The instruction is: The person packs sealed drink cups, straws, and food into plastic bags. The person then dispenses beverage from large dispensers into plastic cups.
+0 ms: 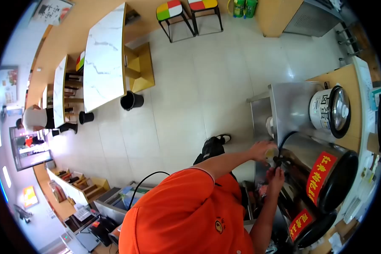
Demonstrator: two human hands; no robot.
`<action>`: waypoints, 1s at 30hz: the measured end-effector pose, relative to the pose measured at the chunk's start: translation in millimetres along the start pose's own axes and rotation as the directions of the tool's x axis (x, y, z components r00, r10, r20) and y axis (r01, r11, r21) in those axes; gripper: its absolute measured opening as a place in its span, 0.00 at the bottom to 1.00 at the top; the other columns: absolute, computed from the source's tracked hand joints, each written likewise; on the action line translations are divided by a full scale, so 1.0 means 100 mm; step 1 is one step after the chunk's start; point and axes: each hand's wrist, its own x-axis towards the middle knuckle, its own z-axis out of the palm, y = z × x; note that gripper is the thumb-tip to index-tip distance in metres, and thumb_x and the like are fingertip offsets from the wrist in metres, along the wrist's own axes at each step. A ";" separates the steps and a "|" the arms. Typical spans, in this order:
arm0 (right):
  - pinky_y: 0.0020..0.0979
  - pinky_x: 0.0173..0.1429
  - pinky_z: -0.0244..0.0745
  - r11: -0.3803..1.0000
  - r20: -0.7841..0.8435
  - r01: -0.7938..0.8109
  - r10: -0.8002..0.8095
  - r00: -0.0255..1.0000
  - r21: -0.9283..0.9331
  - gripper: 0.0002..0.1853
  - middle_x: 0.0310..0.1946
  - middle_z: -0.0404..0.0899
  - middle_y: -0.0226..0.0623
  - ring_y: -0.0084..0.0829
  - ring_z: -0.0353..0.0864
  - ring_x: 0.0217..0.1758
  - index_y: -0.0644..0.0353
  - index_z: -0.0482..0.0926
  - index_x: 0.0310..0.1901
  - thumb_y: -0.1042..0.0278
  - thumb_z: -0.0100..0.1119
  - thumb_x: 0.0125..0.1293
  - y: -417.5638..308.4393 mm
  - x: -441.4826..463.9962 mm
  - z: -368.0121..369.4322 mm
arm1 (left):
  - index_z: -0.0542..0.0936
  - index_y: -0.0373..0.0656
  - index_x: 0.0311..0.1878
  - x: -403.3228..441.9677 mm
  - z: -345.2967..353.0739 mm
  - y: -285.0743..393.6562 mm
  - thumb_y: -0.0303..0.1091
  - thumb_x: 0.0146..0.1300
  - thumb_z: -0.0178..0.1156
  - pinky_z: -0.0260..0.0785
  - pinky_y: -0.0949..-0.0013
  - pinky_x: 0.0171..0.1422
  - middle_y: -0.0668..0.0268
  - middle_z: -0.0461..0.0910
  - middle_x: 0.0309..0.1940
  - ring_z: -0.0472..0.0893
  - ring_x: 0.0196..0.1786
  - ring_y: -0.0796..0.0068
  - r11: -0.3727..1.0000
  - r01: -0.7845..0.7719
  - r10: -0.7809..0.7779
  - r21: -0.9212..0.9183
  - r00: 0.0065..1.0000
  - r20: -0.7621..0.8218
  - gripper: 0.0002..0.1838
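My left hand (261, 151) is wrapped round a clear cup (270, 157), held close under the black tap (280, 160) of a steel drink urn (302, 152) with a red label and yellow characters. My right hand (276, 180) is closed at the tap, its fingertips by the lever; the exact grip is too small to make out. A second urn (299, 222) with a similar red label stands beside the first. What is in the cup does not show clearly.
A white cooker (326, 109) with a glass lid stands on the steel counter (290, 95). Behind me are marble-topped tables (103, 55), a black bin (132, 100) and coloured stools (169, 9). A person (36, 117) is at the far tables.
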 end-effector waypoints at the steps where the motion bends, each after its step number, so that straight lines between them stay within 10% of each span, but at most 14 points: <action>1: 0.29 0.42 0.79 1.000 0.002 0.002 -0.002 1.000 0.013 0.14 0.42 0.83 0.33 0.26 0.83 0.39 0.57 0.77 0.52 0.55 0.53 0.81 0.04 0.06 -0.06 | 0.72 0.56 0.68 0.03 0.08 -0.13 0.42 0.35 0.86 0.64 0.46 0.73 0.55 0.75 0.65 0.71 0.70 0.45 0.998 -0.056 0.056 -0.010 0.998 -0.035 0.51; 30: 0.24 0.35 0.75 0.993 -0.007 0.015 -0.014 1.000 0.117 0.10 0.33 0.85 0.32 0.22 0.84 0.31 0.59 0.77 0.49 0.62 0.52 0.81 0.04 0.00 0.04 | 0.74 0.51 0.68 0.27 0.16 -0.11 0.40 0.37 0.85 0.66 0.52 0.73 0.60 0.76 0.65 0.72 0.68 0.50 0.999 -0.015 0.020 -0.040 0.993 0.119 0.49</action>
